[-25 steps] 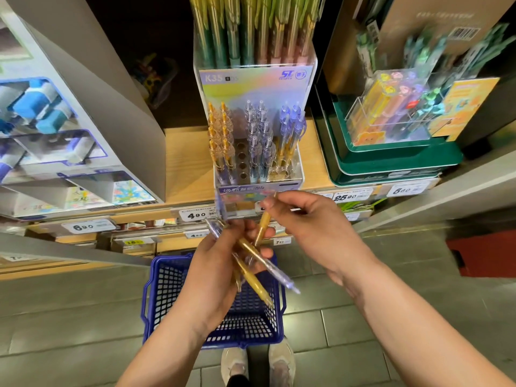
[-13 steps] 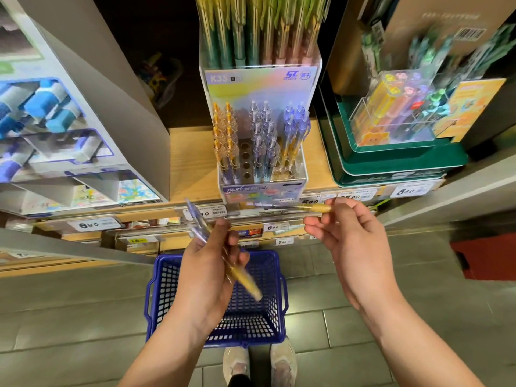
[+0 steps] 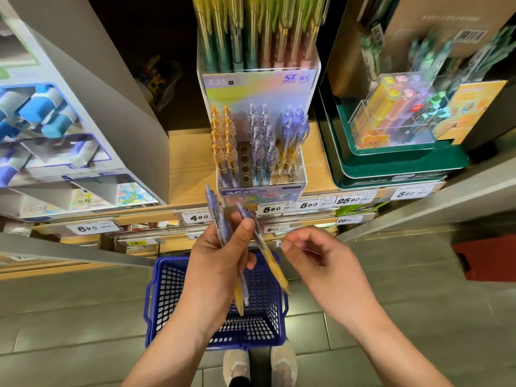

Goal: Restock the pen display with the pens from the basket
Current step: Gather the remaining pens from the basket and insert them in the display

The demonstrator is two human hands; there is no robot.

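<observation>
A clear pen display (image 3: 303, 169) stands on the wooden shelf, with orange, clear and purple pens upright in its holes and one middle column of holes bare. My left hand (image 3: 215, 263) grips a few purple-to-yellow pens (image 3: 264, 250) in front of the shelf edge, their tips pointing down over the blue basket (image 3: 164, 291) on the floor. My right hand (image 3: 321, 263) hovers just right of those pens with loosely curled fingers and holds nothing. What lies in the basket is hidden by my left hand and arm.
A white box of blue items (image 3: 69, 141) fills the shelf's left side. A green tray with a clear box of colourful pens (image 3: 399, 121) sits at the right. Price labels (image 3: 270, 209) line the shelf edge. Taller pens (image 3: 257, 32) hang above the display. My shoes (image 3: 237, 367) stand behind the basket.
My right hand carried a pen up below the display; now it holds none and is back beside the left hand's pens. My left hand has risen slightly.
</observation>
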